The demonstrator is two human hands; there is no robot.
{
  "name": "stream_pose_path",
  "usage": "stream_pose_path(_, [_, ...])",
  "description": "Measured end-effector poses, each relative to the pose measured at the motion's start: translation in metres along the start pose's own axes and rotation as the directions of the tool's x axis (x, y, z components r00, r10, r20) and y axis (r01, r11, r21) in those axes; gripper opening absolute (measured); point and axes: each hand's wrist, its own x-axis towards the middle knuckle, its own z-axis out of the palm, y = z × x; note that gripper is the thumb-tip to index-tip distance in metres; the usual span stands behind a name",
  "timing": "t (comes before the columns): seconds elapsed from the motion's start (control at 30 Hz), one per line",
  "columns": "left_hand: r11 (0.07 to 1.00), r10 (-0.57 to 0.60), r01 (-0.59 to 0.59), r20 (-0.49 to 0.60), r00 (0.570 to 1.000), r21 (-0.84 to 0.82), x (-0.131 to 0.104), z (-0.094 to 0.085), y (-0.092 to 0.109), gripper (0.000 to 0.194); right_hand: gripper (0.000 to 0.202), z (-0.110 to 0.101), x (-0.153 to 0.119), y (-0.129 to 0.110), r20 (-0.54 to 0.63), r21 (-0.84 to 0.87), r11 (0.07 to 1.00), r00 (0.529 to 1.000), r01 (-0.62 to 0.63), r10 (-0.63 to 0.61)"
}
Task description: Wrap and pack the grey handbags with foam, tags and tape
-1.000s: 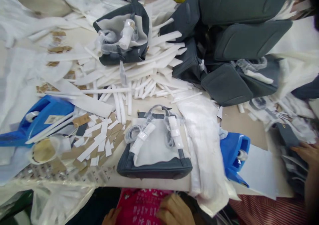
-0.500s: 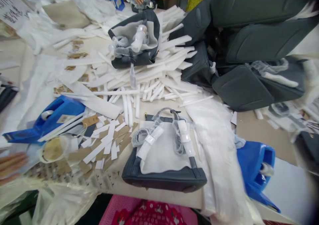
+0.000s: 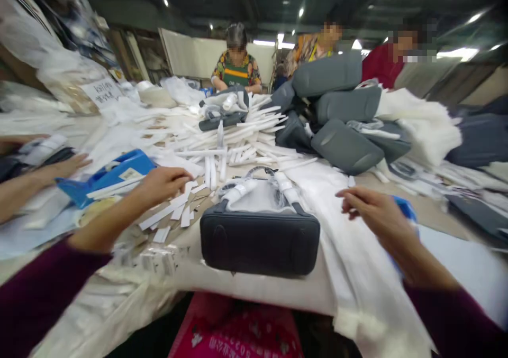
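A dark handbag (image 3: 260, 244) stands at the table's front edge, its base side facing me. Its handles (image 3: 240, 190) are wrapped in clear film and white foam, and lie over a white sheet. Left of the bag, my left hand (image 3: 166, 182) hovers over white paper strips (image 3: 170, 210); its fingers are loosely bent, with nothing visible in them. To the right, above white foam sheeting (image 3: 349, 263), my right hand (image 3: 365, 204) has its fingers partly bent and apart, holding nothing. Neither hand touches the bag.
Blue tape dispensers (image 3: 123, 170) (image 3: 405, 208) flank the bag. Behind it lie white foam sticks (image 3: 246, 149), another wrapped bag (image 3: 224, 120) and a pile of dark bags (image 3: 345, 146). A co-worker's hand (image 3: 67, 167) is at the left; other people work across the table.
My view has tipped up, showing the room and people. Both my hands have come into view beside the bag. The bag now shows its base side instead of its top.
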Motion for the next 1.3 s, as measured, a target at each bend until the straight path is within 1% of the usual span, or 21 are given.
stream_pose_path(0.03, [1.0,0.012,-0.012,0.032,0.999,-0.017,0.002,-0.013,0.014,0.044,0.013,0.01,0.012,-0.007,-0.03,0.097,0.993,0.997,-0.064,0.067])
stream_pose_path(0.07, [0.999,0.014,-0.012,0.071,0.997,-0.031,0.005,-0.021,0.028,0.042,0.009,0.022,0.024,-0.011,-0.019,0.165,0.973,0.986,-0.161,0.166])
stream_pose_path(0.1, [0.999,0.007,-0.004,0.095,0.995,-0.04,0.009,-0.025,0.042,0.038,0.009,0.036,0.035,-0.013,0.016,0.184,0.967,0.984,-0.177,0.177])
stream_pose_path(0.13, [0.999,-0.006,0.011,0.115,0.993,-0.046,0.014,-0.023,0.055,0.037,0.01,0.05,0.045,-0.013,0.05,0.194,0.964,0.983,-0.184,0.178])
stream_pose_path(0.2, [0.998,-0.02,0.03,0.159,0.987,-0.061,0.025,-0.009,0.072,0.034,0.014,0.078,0.059,-0.008,0.109,0.207,0.961,0.981,-0.181,0.162])
stream_pose_path(0.23, [0.997,-0.02,0.032,0.181,0.983,-0.067,0.03,0.0,0.076,0.032,0.016,0.089,0.064,-0.004,0.133,0.211,0.961,0.979,-0.177,0.152])
stream_pose_path(0.3, [0.997,0.002,0.015,0.213,0.977,-0.076,0.04,0.018,0.078,0.026,0.023,0.106,0.074,0.004,0.172,0.211,0.962,0.976,-0.172,0.137])
stream_pose_path(0.4, [0.994,0.07,-0.048,0.238,0.969,-0.098,0.054,0.032,0.068,0.015,0.031,0.12,0.09,0.015,0.202,0.19,0.967,0.971,-0.169,0.13])
stream_pose_path(0.47, [0.989,0.117,-0.089,0.263,0.958,-0.115,0.063,0.036,0.06,0.012,0.035,0.127,0.1,0.021,0.217,0.171,0.971,0.967,-0.169,0.131])
stream_pose_path(0.57, [0.982,0.17,-0.137,0.303,0.938,-0.128,0.073,0.039,0.055,0.014,0.031,0.135,0.11,0.029,0.222,0.144,0.978,0.968,-0.148,0.114])
stream_pose_path(0.67, [0.961,0.265,-0.231,0.281,0.922,-0.15,0.079,0.039,0.056,0.013,0.022,0.142,0.115,0.035,0.201,0.131,0.987,0.978,-0.09,0.062])
stream_pose_path(0.7, [0.944,0.321,-0.286,0.261,0.911,-0.164,0.08,0.039,0.057,0.013,0.02,0.144,0.116,0.036,0.186,0.127,0.99,0.982,-0.061,0.037])
stream_pose_path(0.73, [0.915,0.394,-0.356,0.24,0.887,-0.188,0.081,0.038,0.057,0.014,0.02,0.146,0.117,0.038,0.16,0.119,0.993,0.987,-0.021,0.001])
stream_pose_path(0.8, [0.833,0.542,-0.484,0.219,0.812,-0.267,0.083,0.037,0.058,0.021,0.022,0.15,0.117,0.042,0.105,0.095,0.993,0.991,0.071,-0.081])
stream_pose_path(0.87, [0.769,0.623,-0.527,0.241,0.744,-0.362,0.084,0.036,0.056,0.036,0.026,0.153,0.115,0.046,0.071,0.071,0.986,0.986,0.148,-0.153])
stream_pose_path(0.9, [0.759,0.632,-0.513,0.26,0.73,-0.402,0.084,0.036,0.056,0.044,0.026,0.155,0.113,0.048,0.065,0.064,0.983,0.983,0.17,-0.174])
stream_pose_path(0.97, [0.762,0.618,-0.466,0.291,0.73,-0.45,0.087,0.038,0.055,0.052,0.026,0.157,0.11,0.05,0.065,0.064,0.981,0.98,0.185,-0.189])
stream_pose_path(1.03, [0.752,0.623,-0.454,0.29,0.727,-0.478,0.09,0.04,0.056,0.046,0.026,0.158,0.107,0.049,0.044,0.054,0.978,0.978,0.199,-0.202])
stream_pose_path(1.13, [0.734,0.633,-0.464,0.253,0.731,-0.497,0.099,0.046,0.06,0.034,0.025,0.158,0.105,0.045,0.025,0.027,0.98,0.98,0.197,-0.198])
stream_pose_path(1.2, [0.732,0.628,-0.476,0.211,0.749,-0.488,0.106,0.05,0.063,0.031,0.023,0.159,0.105,0.044,0.034,0.022,0.983,0.983,0.182,-0.183])
stream_pose_path(1.3, [0.734,0.614,-0.482,0.164,0.772,-0.478,0.114,0.057,0.065,0.028,0.02,0.151,0.108,0.046,0.083,0.071,0.981,0.979,0.178,-0.184])
